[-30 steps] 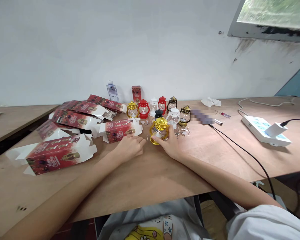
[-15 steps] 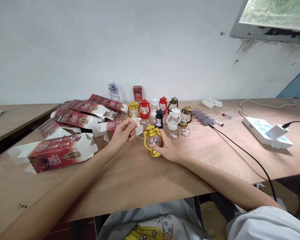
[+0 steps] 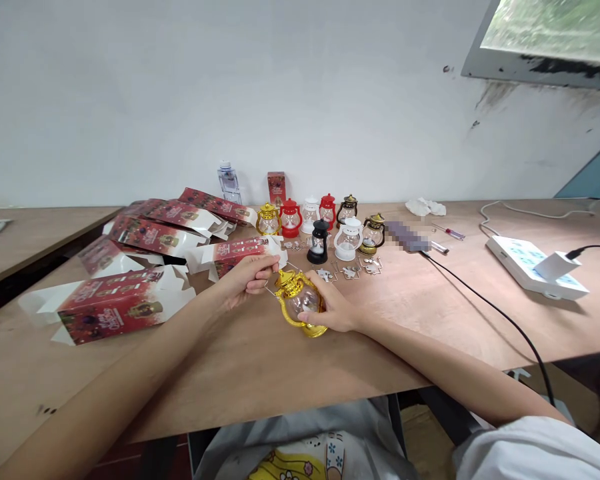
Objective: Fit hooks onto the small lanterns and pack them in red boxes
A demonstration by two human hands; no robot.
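Brown wooden tabletop — pale wall behind

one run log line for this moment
left hand: pinching thin wire | right hand: gripping tilted gold lantern | farther back: black lantern, upright

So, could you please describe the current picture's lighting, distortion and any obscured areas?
All in the head view: the window looks slanted, probably by wide-angle distortion; glints show on the held gold lantern; the power strip casts a soft shadow; pixelation masks much of the purplish object.
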